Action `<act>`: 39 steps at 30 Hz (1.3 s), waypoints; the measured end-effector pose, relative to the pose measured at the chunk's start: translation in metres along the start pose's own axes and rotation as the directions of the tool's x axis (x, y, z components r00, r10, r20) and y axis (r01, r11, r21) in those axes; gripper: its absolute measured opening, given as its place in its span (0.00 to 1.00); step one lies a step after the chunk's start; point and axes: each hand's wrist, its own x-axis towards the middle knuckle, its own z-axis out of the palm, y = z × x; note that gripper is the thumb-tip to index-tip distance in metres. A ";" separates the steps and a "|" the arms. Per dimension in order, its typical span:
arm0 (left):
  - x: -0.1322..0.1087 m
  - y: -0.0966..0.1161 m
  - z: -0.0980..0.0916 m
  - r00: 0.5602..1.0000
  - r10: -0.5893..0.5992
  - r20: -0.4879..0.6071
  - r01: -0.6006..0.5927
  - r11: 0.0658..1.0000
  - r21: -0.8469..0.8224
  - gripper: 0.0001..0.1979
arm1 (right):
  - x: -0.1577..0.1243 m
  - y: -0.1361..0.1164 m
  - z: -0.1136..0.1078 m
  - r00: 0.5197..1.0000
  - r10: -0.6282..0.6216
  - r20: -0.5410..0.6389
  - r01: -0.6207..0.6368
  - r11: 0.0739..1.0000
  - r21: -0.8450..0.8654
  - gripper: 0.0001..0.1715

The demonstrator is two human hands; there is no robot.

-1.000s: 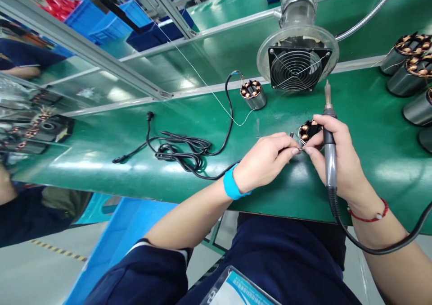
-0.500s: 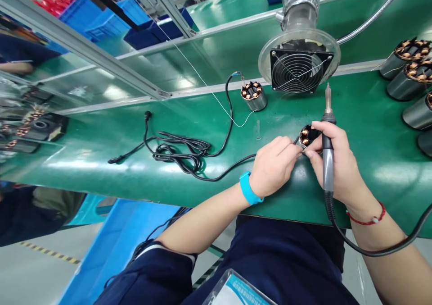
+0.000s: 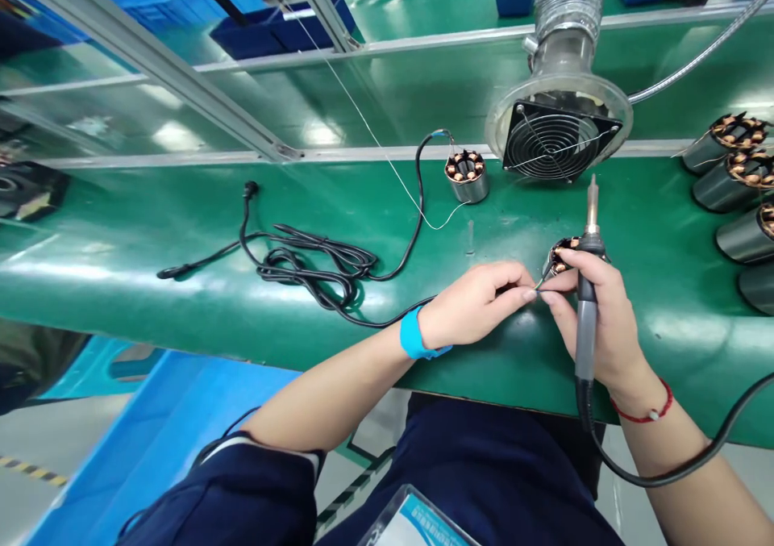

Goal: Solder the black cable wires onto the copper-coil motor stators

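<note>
The left hand [image 3: 475, 308] pinches thin wires [image 3: 540, 283] between thumb and finger; the right hand [image 3: 605, 312] brings its thumb and fingertip together beside them, clasping a smooth, rod-shaped soldering iron [image 3: 585, 340]. Just beyond the fingertips sits a round motor core [image 3: 558, 268] with copper windings; black rubbery cable [image 3: 314, 245] loops to their left.

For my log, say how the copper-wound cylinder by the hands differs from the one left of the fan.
The nearer cylinder is partly covered by the right hand; the farther cylinder is uncovered. The farther cylinder's silver side shows plainly; the nearer cylinder's is mostly hidden. Both show copper coils.
</note>
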 end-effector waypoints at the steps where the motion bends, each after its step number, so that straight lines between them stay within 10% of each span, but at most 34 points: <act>1: 0.000 -0.001 0.000 1.000 0.001 -0.002 -0.001 1.000 -0.006 0.10 | -0.001 0.001 0.000 1.000 0.009 0.004 -0.010 1.000 0.025 0.29; 24: -0.002 -0.002 0.003 1.000 0.020 -0.024 -0.021 0.998 -0.052 0.09 | -0.002 0.014 -0.027 0.982 0.177 0.061 -0.180 0.982 0.054 0.23; 32: 0.010 0.008 0.000 0.980 -0.110 0.168 0.135 0.979 -0.150 0.14 | -0.002 0.017 -0.026 0.985 0.169 0.048 -0.172 0.982 0.078 0.25; 39: 0.016 0.011 0.015 0.976 -0.195 0.097 0.213 0.948 -0.235 0.10 | -0.002 0.018 -0.024 0.992 0.111 0.057 -0.111 0.994 0.005 0.27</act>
